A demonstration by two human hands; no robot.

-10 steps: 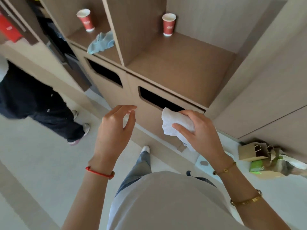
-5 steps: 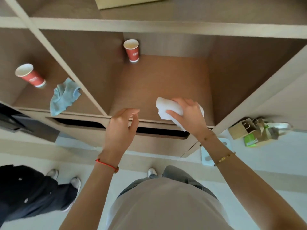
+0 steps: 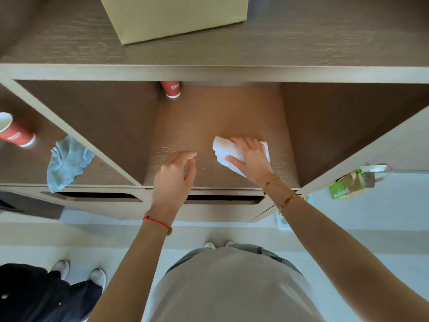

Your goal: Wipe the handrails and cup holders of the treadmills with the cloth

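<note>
Head view: person at a wooden cubby unit, no treadmill, handrail or cup holder in sight.
Cloth: white cloth (image 3: 220, 151) lies flat on cubby floor (image 3: 197, 126), approx 3 o'clock of center.
R hand: right hand (image 3: 251, 156) presses down on cloth, fingers spread and mostly straight, thumb at the near edge; not bunched round it.
L hand: left hand (image 3: 174, 175) hovers at 6 o'clock over front lip, fingers loosely curved, holding nothing.
Risk 1: red cup (image 3: 173, 89) at 12 o'clock, back of same cubby; a long forward stroke would likely tip it.
Risk 2: wiping here isn't the task surface, so effort may be wasted.
Risk 3: divider panel (image 3: 97, 145) at 9 o'clock could catch L knuckles.
Room: open floor betw cloth and cup; side walls close both flanks.
Next cubby: blue rag (image 3: 67, 161) overhangs front edge, second red cup (image 3: 16, 133) at 9 o'clock.
</note>
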